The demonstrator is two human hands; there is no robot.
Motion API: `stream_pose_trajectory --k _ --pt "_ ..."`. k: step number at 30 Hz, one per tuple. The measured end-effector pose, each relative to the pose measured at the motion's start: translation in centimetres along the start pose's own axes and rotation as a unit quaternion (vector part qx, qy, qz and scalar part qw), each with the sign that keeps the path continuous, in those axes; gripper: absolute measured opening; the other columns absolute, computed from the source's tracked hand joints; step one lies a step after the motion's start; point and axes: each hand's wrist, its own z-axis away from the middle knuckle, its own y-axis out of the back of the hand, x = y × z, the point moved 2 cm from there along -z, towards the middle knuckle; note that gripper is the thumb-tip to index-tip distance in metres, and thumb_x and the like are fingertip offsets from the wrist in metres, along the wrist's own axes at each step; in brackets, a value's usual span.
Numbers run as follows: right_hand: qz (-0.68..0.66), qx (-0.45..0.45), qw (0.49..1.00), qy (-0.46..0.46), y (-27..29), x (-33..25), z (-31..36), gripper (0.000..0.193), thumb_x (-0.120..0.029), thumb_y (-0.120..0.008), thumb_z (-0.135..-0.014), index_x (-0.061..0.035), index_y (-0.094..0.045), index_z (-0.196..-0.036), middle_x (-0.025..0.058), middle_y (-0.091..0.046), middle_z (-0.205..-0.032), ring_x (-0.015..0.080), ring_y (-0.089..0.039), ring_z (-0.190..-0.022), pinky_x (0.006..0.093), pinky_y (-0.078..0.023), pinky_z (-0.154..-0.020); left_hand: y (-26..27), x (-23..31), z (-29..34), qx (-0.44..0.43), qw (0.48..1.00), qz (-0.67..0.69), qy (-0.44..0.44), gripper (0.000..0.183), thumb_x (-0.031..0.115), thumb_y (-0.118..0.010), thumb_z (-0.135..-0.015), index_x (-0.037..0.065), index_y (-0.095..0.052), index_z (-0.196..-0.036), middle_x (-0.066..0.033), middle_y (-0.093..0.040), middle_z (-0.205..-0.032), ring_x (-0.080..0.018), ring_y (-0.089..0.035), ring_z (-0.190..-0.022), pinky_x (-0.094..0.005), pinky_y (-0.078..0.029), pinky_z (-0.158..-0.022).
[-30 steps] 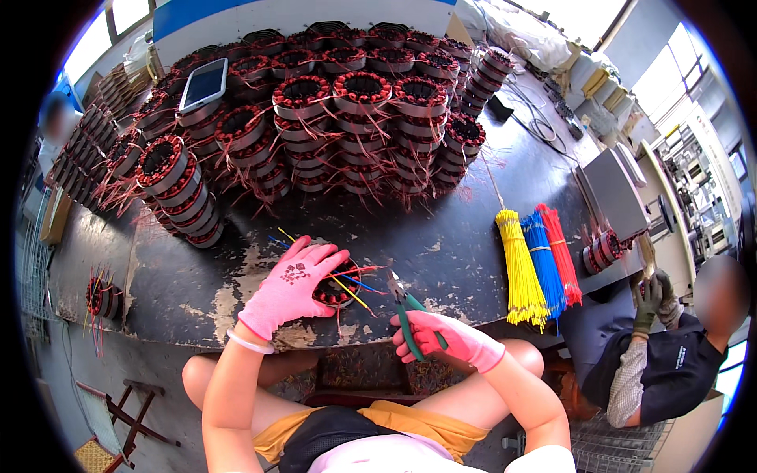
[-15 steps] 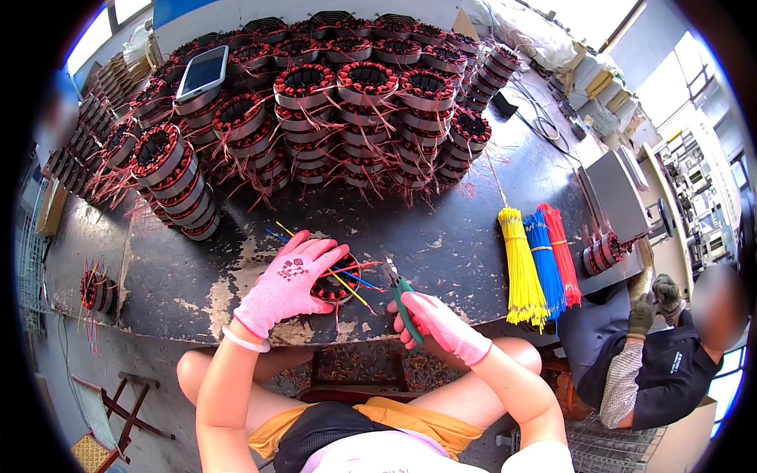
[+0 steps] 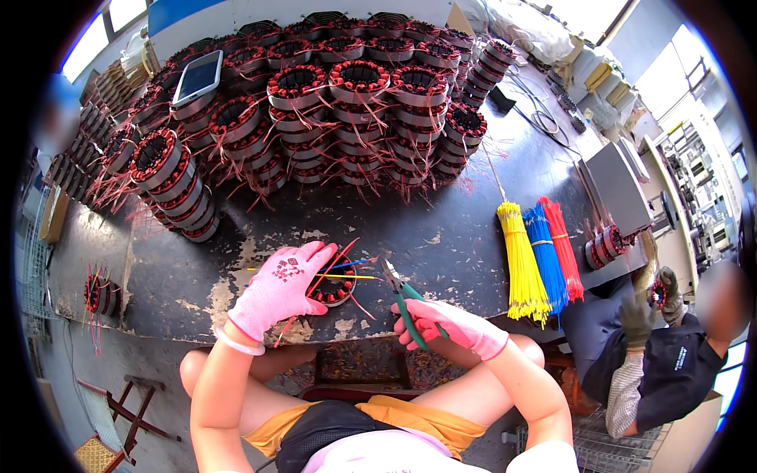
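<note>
My left hand (image 3: 285, 284), in a pink glove, closes over the left side of a wound motor stator (image 3: 342, 292) lying near the table's front edge. Under its fingers run a yellow wire (image 3: 361, 277), a blue wire (image 3: 352, 263) and a red wire (image 3: 337, 257), crossing the stator's top. Which of them it pinches is partly hidden. Just right of the stator, my right hand (image 3: 464, 325), also gloved in pink, grips green-handled cutting pliers (image 3: 406, 298). Their handles are spread, and the jaws point up and left toward the ends of the blue and yellow wires.
Stacked stators (image 3: 361, 87) fill the table's back, with a white handheld device (image 3: 197, 77) on top. Bundles of yellow wires (image 3: 522, 264), blue wires (image 3: 549, 256) and red wires (image 3: 563, 248) lie right. Another stator (image 3: 101, 295) sits far left. A co-worker (image 3: 658, 355) sits at right.
The yellow wire has swung from a steep slant to nearly level, and the red wire now slants upward. The pliers' handles have spread apart. At right, the co-worker's hands have moved.
</note>
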Motion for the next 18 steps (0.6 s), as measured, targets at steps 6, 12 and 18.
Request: stream_pose_trajectory --k 6,12,18 --pt "0.019 0.013 1.0 0.01 -0.4 -1.3 -0.8 0.052 -0.044 -0.064 -0.102 -0.0032 -0.056 -0.133 0.0075 -0.063 -0.109 0.0164 -0.065 -0.095 0.0314 -0.054 -0.085 0.2 -0.1 0.1 0.001 1.0 0.002 -0.013 0.104 0.031 -0.091 -0.064 0.007 -0.044 -0.153 -0.0193 -0.052 -0.15 -0.0397 -0.055 -0.13 -0.0457 -0.043 -0.112" --pt "0.055 0.029 0.998 0.013 -0.7 -2.1 -1.1 0.05 -0.045 -0.066 -0.1 -0.0034 -0.059 -0.128 0.0062 -0.064 -0.1 0.0147 -0.064 -0.085 0.0291 -0.054 -0.076 0.1 -0.5 0.0 0.0 0.999 0.028 -0.024 0.101 0.027 -0.09 -0.064 0.006 -0.045 -0.152 -0.0182 -0.052 -0.15 -0.0391 -0.054 -0.132 -0.0452 -0.043 -0.113" --pt "0.055 0.032 0.998 0.003 -0.4 -2.3 -0.6 0.046 -0.043 -0.068 -0.099 -0.0055 -0.06 -0.123 0.0045 -0.065 -0.096 0.0122 -0.064 -0.081 0.0268 -0.053 -0.072 0.7 -1.4 -1.0 -0.015 0.996 0.052 -0.064 0.099 0.023 -0.088 -0.064 0.008 -0.045 -0.153 -0.0179 -0.05 -0.152 -0.0392 -0.052 -0.134 -0.0439 -0.042 -0.113"
